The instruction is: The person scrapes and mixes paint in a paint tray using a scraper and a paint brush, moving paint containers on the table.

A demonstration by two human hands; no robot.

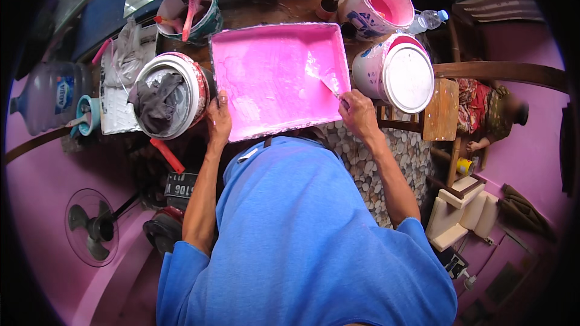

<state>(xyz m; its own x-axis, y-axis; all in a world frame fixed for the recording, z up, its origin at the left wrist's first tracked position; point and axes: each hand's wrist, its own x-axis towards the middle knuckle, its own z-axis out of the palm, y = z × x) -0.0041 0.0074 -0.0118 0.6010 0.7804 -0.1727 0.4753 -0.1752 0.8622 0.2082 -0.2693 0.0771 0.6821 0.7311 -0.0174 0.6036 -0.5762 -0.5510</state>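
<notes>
Pink paint tray [266,78] sits straight ahead at twelve o'clock, its floor already coated in a thin, streaky layer of pink. My left hand [219,122] clamps the near rim at about seven o'clock of the tray, fingers curled over the edge. My right hand [357,113] pinches a scraper [323,75] whose paint-smeared blade rests on the tray at three o'clock. I judge the spreading mostly done, with the blade's patch left to work

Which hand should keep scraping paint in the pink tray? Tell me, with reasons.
Right. The right hand holds the scraper with its blade on the pink tray, while the left hand grips the tray's near-left edge, likely steadying it.
</notes>
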